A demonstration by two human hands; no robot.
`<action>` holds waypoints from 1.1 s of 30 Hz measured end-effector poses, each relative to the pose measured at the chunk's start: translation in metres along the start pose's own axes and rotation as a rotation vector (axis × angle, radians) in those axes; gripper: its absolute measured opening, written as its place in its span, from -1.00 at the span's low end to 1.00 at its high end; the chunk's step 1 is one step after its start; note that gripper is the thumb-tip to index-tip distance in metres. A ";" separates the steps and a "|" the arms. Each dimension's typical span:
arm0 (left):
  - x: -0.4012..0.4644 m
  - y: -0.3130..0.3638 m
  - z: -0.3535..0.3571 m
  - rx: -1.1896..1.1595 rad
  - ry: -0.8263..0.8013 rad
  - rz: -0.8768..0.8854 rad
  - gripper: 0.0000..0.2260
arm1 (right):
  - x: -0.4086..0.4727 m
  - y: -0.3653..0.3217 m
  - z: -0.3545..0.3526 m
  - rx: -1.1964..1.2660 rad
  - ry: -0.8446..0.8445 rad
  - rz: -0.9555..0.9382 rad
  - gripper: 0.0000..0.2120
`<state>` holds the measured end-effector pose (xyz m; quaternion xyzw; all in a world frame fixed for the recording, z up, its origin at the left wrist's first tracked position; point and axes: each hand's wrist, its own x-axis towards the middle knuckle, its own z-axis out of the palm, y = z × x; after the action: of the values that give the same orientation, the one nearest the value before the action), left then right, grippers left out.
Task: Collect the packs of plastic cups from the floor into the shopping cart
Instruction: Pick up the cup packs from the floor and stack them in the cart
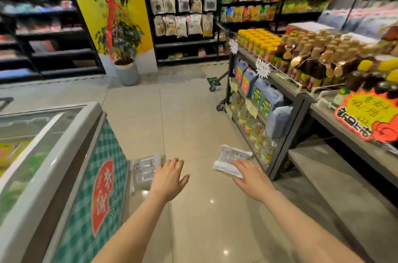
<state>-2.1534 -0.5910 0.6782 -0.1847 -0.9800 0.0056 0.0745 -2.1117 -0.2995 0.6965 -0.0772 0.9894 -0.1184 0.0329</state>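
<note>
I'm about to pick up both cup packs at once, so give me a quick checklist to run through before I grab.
1. Left hand open above the left pack: ok.
2. Right hand open over the right pack: ok.
3. Either pack gripped yet: not ok.
4. Both packs lying on the floor unobstructed: ok.
5. Left pack clear of the freezer: cannot tell.
6. Shopping cart reachable: cannot tell, mostly hidden behind the shelf.

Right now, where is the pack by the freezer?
In the head view, the clear pack lies on the floor low and left of centre, against the freezer, just left of the left hand.
</note>
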 end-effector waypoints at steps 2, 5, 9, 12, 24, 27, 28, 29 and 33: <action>0.032 -0.021 0.005 0.004 -0.017 0.031 -0.56 | 0.030 -0.003 0.000 0.013 0.023 0.034 -0.48; 0.076 -0.036 0.021 -0.009 -0.093 0.075 -0.55 | 0.063 0.004 0.008 0.056 0.011 0.086 -0.47; 0.133 -0.040 0.046 -0.019 -0.142 0.156 -0.54 | 0.100 0.030 0.020 0.072 0.001 0.182 -0.47; 0.181 -0.038 0.066 -0.022 -0.176 0.203 -0.53 | 0.132 0.056 0.028 0.085 -0.023 0.227 -0.46; 0.377 -0.023 0.154 -0.058 -0.400 0.180 -0.53 | 0.303 0.194 0.073 0.214 -0.170 0.367 -0.46; 0.414 -0.027 0.175 -0.043 -0.436 0.189 -0.49 | 0.334 0.216 0.085 0.247 -0.206 0.430 -0.45; 0.426 -0.029 0.182 -0.058 -0.446 0.190 -0.46 | 0.342 0.223 0.090 0.263 -0.219 0.454 -0.46; 0.439 -0.029 0.190 -0.084 -0.448 0.189 -0.42 | 0.351 0.229 0.095 0.266 -0.228 0.469 -0.46; 0.497 -0.029 0.239 -0.129 -0.474 0.221 -0.36 | 0.388 0.258 0.121 0.264 -0.257 0.532 -0.45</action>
<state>-2.6567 -0.4341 0.5141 -0.2884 -0.9422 -0.0056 -0.1702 -2.5215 -0.1422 0.4989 0.1750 0.9387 -0.2222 0.1969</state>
